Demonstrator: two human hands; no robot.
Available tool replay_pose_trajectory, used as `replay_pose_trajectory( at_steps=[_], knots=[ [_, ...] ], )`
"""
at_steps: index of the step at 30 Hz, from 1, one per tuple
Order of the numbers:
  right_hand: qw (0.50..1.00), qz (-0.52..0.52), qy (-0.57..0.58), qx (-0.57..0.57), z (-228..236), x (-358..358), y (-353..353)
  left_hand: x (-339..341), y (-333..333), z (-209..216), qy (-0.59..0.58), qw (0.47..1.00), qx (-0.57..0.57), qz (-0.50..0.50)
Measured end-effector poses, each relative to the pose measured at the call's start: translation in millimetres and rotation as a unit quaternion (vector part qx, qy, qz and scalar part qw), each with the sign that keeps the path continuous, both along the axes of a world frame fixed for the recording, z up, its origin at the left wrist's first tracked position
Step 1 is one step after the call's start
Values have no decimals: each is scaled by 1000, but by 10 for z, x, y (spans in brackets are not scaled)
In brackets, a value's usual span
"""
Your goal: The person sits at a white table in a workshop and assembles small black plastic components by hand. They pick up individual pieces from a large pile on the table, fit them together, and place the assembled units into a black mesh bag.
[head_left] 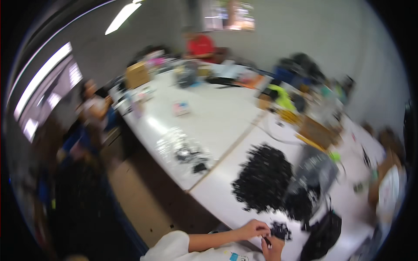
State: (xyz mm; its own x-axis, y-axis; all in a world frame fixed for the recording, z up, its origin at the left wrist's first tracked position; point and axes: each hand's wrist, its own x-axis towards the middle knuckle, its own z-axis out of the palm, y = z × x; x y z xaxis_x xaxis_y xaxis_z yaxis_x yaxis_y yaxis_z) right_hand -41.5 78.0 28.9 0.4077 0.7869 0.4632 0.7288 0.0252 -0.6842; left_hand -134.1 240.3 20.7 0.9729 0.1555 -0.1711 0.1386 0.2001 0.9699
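Note:
At the near edge of the white table, my left hand and my right hand meet with fingers closed. A small black piece shows between the fingers of my right hand. What the left fingertips pinch is too small and blurred to make out. Right beside the fingers lies a little pile of black pieces. Beyond it spreads a big heap of similar black pieces. A grey translucent plastic bag lies against that heap, with more black pieces at its mouth.
A black bag or cloth lies right of my hands. Clear plastic bags with black pieces rest further left. Cardboard boxes and mixed bags line the far side. One person in red sits at the far end, another at left.

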Motion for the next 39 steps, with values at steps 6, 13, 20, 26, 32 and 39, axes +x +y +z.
replay_pose_trajectory(
  at_steps=[6, 13, 20, 26, 32, 39],
  knots=[
    [998, -5, 54, -37, 173, 20, 157, -218, 28, 85, 35, 991, 86, 100],
    [997, -51, 14, -60, 79, -16, 32, -80, -40, 145, -16, 970, 230, 73],
    [979, -30, -19, -201, 19, 62, 75, 78, 18, 200, -129, 865, 483, -27],
    [970, -47, -29, -235, 18, 144, 56, 169, -98, 328, -131, 893, 431, -1],
    [971, -107, 17, -214, 128, 220, 51, 260, -60, 286, -134, 888, 435, 64],
    [984, -73, 30, -162, 343, 169, 59, 190, -156, 30, -81, 980, -175, 43]
  ],
)
